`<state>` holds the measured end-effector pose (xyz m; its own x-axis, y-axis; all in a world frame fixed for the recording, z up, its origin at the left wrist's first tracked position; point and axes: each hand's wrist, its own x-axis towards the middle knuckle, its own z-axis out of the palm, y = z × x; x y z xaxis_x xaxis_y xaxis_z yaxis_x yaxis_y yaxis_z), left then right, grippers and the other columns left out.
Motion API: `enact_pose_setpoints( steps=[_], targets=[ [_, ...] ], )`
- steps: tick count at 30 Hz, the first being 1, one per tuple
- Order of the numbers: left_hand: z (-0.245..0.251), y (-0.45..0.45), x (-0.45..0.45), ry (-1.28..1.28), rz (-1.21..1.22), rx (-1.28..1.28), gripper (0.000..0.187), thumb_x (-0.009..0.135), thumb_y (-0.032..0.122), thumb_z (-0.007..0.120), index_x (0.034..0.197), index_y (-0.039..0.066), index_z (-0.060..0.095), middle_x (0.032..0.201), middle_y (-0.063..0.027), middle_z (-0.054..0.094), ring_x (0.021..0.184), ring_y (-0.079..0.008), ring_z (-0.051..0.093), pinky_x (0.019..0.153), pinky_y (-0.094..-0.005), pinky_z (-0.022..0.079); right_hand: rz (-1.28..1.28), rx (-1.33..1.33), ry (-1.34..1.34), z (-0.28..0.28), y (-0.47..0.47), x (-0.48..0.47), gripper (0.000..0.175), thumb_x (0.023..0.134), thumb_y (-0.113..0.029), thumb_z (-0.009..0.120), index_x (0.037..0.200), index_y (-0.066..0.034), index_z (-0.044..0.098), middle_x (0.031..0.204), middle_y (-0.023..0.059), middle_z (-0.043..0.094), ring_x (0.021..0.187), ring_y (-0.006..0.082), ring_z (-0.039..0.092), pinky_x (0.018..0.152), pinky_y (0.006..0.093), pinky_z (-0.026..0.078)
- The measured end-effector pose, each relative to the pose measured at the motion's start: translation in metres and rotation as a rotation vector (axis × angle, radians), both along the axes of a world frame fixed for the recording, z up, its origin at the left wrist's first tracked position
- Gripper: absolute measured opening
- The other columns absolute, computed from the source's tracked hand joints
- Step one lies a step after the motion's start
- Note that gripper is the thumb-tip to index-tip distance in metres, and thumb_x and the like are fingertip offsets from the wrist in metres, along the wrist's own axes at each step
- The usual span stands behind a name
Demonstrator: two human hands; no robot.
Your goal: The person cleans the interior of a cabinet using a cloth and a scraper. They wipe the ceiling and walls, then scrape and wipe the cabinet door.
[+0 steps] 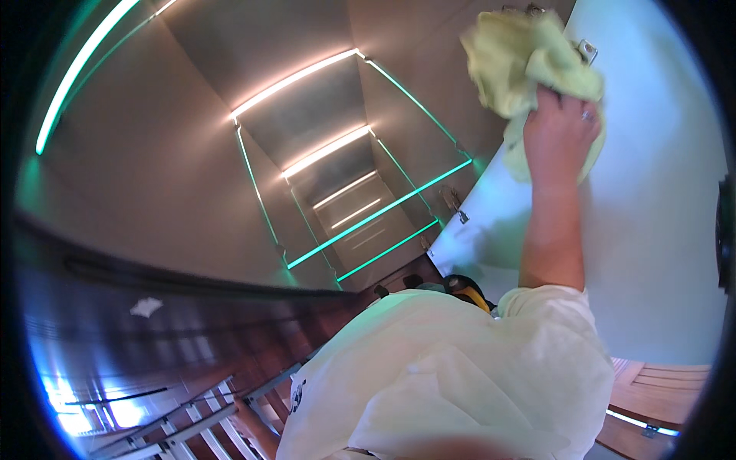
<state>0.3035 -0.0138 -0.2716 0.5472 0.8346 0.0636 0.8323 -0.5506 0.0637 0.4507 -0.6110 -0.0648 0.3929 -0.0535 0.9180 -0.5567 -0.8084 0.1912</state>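
Observation:
My right hand [560, 129], with a ring on one finger, is raised at the upper right and grips a crumpled yellow-green cloth [512, 63]. The cloth lies over part of the pale cabinet door [644, 218] near a metal hinge [587, 52], its upper part in front of the brown cabinet interior. At the lower left, my left hand [242, 409] is at the side rail of a metal ladder [198, 425]; its fingers are too small and unclear to make out.
Lit shelf edges [379, 213] cross the deep cabinet [190, 190] to the left of the door. More hinges [462, 215] join the door and cabinet. A dark glossy panel [172, 333] stands at the left. Slatted wooden furniture [661, 382] shows at the lower right.

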Motion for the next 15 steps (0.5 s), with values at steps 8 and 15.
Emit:
enact_pose_setpoints(
  steps=[8, 15],
  targets=[
    [-0.005, 0.013, -0.021, -0.128, -0.051, -0.088, 0.068, 0.074, 0.058, 0.047, 0.116, 0.004, 0.045, 0.111, -0.0162, 0.049, 0.105, -0.0325, 0.045, 0.087, -0.0464, 0.035, 0.306, 0.499, 0.750, -0.135, 0.020, -0.042, 0.014, 0.070, -0.009, 0.051, 0.081, -0.0066, 0.059, 0.088, 0.0101, 0.052, 0.087, 0.0279, 0.050, 0.073, 0.0390, 0.042],
    [0.000, 0.007, -0.023, -0.032, 0.011, -0.045, 0.072, 0.073, 0.060, 0.046, 0.119, 0.005, 0.042, 0.114, -0.0165, 0.049, 0.105, -0.0339, 0.045, 0.086, -0.0455, 0.034, 0.318, -0.165, 0.162, -0.012, 0.002, -0.002, 0.025, 0.065, -0.008, 0.055, 0.089, -0.0114, 0.058, 0.096, 0.0050, 0.052, 0.091, 0.0246, 0.050, 0.069, 0.0375, 0.039]
  ],
)
